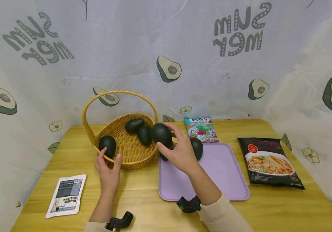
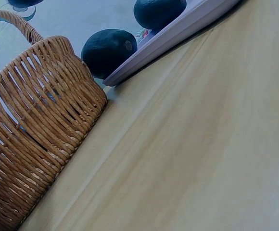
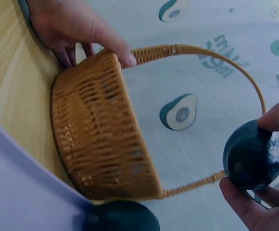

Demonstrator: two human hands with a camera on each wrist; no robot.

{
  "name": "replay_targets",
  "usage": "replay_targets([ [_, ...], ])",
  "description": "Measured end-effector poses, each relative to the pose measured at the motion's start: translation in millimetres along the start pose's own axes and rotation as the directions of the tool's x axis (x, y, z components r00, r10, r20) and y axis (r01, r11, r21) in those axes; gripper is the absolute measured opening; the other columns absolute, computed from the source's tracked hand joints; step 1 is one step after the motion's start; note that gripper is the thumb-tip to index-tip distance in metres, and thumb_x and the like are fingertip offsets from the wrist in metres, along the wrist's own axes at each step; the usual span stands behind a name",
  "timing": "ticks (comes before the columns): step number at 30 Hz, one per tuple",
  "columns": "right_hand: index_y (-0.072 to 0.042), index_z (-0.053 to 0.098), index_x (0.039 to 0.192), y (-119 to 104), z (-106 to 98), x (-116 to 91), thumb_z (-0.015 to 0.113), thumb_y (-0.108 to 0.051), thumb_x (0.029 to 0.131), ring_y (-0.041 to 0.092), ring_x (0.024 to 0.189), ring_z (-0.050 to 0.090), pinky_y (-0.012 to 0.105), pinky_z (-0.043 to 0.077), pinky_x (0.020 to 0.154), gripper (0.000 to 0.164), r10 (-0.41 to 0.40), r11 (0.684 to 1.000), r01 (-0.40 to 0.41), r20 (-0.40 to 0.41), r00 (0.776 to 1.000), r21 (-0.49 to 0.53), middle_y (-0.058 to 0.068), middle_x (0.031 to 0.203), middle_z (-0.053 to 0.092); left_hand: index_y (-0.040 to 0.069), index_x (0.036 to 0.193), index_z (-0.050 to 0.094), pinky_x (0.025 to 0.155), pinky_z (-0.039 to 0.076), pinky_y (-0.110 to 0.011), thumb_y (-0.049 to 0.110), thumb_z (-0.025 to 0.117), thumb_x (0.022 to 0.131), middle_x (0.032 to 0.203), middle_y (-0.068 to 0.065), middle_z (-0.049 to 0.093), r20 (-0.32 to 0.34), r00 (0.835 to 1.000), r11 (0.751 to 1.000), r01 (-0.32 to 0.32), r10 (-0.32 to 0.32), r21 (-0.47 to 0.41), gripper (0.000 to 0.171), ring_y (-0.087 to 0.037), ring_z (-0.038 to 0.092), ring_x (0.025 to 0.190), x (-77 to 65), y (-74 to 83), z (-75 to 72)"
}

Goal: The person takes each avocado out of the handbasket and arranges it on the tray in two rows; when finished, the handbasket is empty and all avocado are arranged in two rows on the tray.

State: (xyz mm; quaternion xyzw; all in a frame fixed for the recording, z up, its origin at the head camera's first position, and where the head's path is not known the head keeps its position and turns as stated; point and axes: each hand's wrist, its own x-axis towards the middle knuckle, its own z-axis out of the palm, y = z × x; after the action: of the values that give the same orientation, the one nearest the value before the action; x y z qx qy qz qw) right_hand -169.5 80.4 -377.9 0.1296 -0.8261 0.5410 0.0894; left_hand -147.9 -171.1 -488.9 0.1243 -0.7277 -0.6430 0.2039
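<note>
In the head view my right hand (image 1: 180,151) holds a dark green avocado (image 1: 161,133) between thumb and fingers, raised beside the right rim of a wicker basket (image 1: 136,162). The right wrist view shows this avocado (image 3: 247,156) with the fingers round its side. My left hand (image 1: 109,170) grips the basket's near left rim, its thumb (image 3: 122,54) lying over the edge in the right wrist view. Inside the basket are three avocados, one (image 1: 107,146) close to the left fingertips. Another avocado (image 1: 196,149) lies on the purple tray (image 1: 218,170), and one more is partly hidden behind my right hand.
The basket's tall handle (image 1: 119,92) arches over it. A candy bag (image 1: 201,130) lies behind the tray, and a black noodle packet (image 1: 270,162) to its right. At the front left is a white pouch (image 1: 66,195). A printed cloth (image 1: 131,48) hangs behind the table.
</note>
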Motion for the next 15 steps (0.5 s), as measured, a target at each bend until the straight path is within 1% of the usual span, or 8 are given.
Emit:
replay_targets([
  [3,-0.025,0.051,0.146,7,-11,-4,0.08,-0.022,0.087,0.032,0.126,0.058,0.048,0.059,0.089,0.066,0.006,0.999,-0.007,-0.026,1.0,-0.034,0.007,0.143,0.053,0.021,0.154,0.035,0.119,0.03,-0.061,0.026,0.068,0.099,0.17,-0.013,0.0,0.001,1.0,1.0,0.0,0.0,0.007,0.065,-0.046,0.025,0.151,-0.6,-0.9,0.6],
  [7,-0.023,0.051,0.146,16,-25,-7,0.081,-0.021,0.087,0.032,0.123,0.058,0.046,0.059,0.087,0.067,0.016,0.998,-0.018,-0.048,0.999,-0.053,0.009,0.142,0.051,0.021,0.154,0.035,0.12,0.029,-0.06,0.028,0.067,0.1,0.17,-0.012,0.0,0.0,1.0,1.0,0.002,-0.002,0.005,0.064,-0.045,0.025,0.151,-0.1,-1.2,0.9],
  [11,-0.022,0.049,0.148,24,-41,-10,0.081,-0.02,0.087,0.032,0.119,0.058,0.049,0.058,0.088,0.069,0.041,0.997,-0.045,-0.064,0.997,-0.069,0.012,0.14,0.049,0.02,0.154,0.035,0.12,0.029,-0.06,0.028,0.067,0.1,0.17,-0.012,-0.001,-0.001,1.0,1.0,-0.001,0.001,0.008,0.063,-0.044,0.025,0.152,-0.4,-1.4,0.8],
  [15,-0.019,0.047,0.151,30,-58,-12,0.079,-0.02,0.089,0.034,0.123,0.054,0.053,0.057,0.092,0.07,0.084,0.989,-0.093,-0.081,0.993,-0.111,0.016,0.141,0.046,0.022,0.154,0.036,0.12,0.029,-0.06,0.026,0.067,0.1,0.17,-0.011,0.0,-0.004,1.0,1.0,-0.005,0.005,0.009,0.063,-0.044,0.025,0.152,-0.6,-1.6,0.8],
])
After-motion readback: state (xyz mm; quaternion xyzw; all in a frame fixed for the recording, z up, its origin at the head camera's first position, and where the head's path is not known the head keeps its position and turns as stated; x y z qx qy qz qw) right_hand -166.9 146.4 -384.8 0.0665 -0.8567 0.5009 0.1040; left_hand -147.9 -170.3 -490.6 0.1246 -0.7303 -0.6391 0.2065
